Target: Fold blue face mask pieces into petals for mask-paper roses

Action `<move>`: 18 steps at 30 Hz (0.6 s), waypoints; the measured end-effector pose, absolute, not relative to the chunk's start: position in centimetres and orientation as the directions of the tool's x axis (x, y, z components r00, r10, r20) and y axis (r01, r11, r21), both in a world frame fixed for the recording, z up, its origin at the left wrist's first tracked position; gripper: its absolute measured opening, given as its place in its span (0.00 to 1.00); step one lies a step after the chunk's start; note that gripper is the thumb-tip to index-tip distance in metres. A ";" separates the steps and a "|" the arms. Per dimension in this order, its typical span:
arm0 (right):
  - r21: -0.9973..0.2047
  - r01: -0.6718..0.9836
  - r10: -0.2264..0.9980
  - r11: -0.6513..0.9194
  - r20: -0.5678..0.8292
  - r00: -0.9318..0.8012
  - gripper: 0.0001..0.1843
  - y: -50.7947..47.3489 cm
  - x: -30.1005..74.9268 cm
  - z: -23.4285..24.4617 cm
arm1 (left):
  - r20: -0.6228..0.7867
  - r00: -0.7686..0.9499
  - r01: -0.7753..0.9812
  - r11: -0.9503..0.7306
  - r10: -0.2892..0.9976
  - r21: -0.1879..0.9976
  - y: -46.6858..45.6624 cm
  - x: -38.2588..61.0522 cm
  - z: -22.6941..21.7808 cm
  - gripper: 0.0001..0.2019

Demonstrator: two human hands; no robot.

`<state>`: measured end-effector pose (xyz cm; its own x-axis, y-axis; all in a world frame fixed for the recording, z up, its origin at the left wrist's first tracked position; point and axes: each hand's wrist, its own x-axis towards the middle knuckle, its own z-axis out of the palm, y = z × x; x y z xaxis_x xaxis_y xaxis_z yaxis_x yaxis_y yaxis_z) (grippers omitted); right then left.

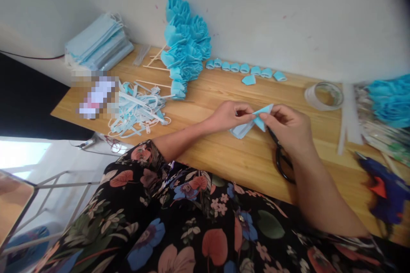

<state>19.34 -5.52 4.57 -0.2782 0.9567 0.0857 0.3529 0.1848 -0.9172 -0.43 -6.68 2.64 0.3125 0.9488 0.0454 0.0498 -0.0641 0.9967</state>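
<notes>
Between my hands is a small light-blue piece of mask fabric, folded to pointed corners. My left hand pinches its left side with thumb and fingertips. On the right side, the thumb and bent fingers of my right hand press on the same piece. Pale blue fabric shows below my left fingers; whether it is joined to the held piece I cannot tell. Scissors with black handles lie under my right hand, their blades mostly hidden. Beyond the hands sits a folded blue piece, in front of a row of several similar ones.
Blue fabric flowers on sticks stand against the wall. Left are stacked face masks and a heap of cut strips. To the right lie a tape roll, white strips, more blue flowers and a blue glue gun.
</notes>
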 end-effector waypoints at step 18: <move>-0.944 0.266 0.932 0.195 0.094 -0.349 0.21 -6.0 18.7 5.6 | 0.039 0.323 0.125 -0.083 0.946 0.989 -7.4 -0.9 3.7 0.16</move>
<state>18.72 -5.96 5.63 -0.3493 0.9323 0.0935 0.2665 0.1945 -0.9440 -0.90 -7.42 3.70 0.3226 0.9457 0.0391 0.1246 -0.0834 0.9887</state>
